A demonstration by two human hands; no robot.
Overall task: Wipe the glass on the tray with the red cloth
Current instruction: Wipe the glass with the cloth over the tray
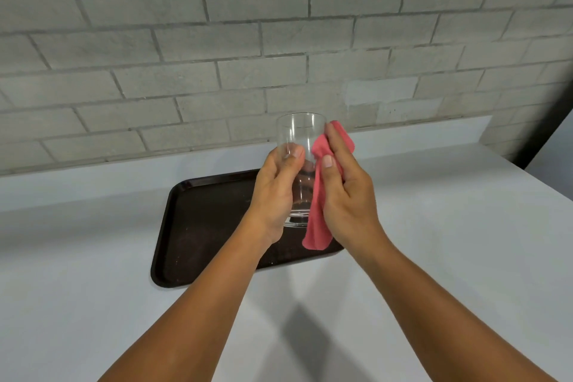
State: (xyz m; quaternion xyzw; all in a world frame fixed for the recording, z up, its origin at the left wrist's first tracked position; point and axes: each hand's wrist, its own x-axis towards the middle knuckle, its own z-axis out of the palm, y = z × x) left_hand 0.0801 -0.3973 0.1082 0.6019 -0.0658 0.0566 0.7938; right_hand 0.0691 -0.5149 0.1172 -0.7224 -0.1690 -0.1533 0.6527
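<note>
A clear drinking glass [300, 136] is held upright in the air above the dark brown tray [198, 220]. My left hand [276, 192] grips its lower left side, thumb against the wall of the glass. My right hand [344, 189] presses the red cloth [319, 214] against the glass's right side. The cloth wraps from the rim area down past the base and hangs loose below it. The tray lies flat on the counter with nothing on the part I can see.
The tray rests on a white counter [449, 226] that runs to a grey brick wall [248, 40] behind. A low white ledge lines the foot of the wall. A dark vertical edge stands at the far right.
</note>
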